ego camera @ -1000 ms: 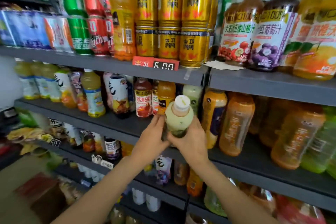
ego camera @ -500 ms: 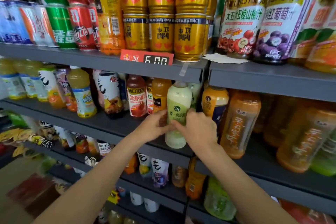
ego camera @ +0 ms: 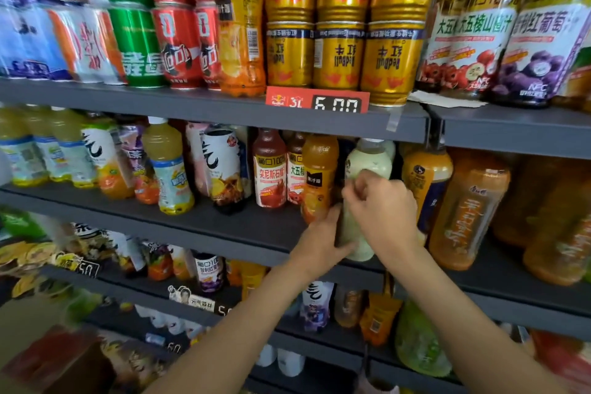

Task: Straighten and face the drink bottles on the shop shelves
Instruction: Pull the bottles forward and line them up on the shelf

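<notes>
On the middle shelf (ego camera: 224, 227), my left hand (ego camera: 319, 241) and right hand (ego camera: 380, 211) both grip the upright pale green bottle (ego camera: 367, 166).

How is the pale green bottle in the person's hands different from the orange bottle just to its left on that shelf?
The pale green bottle holds milky, light green drink; the orange bottle holds deep orange juice. The left hand and right hand both grip the pale green bottle, while the orange bottle stands untouched. The orange bottle shows a dark label; the pale green bottle's label is hidden by the hands. Both stand upright on the middle shelf.
</notes>
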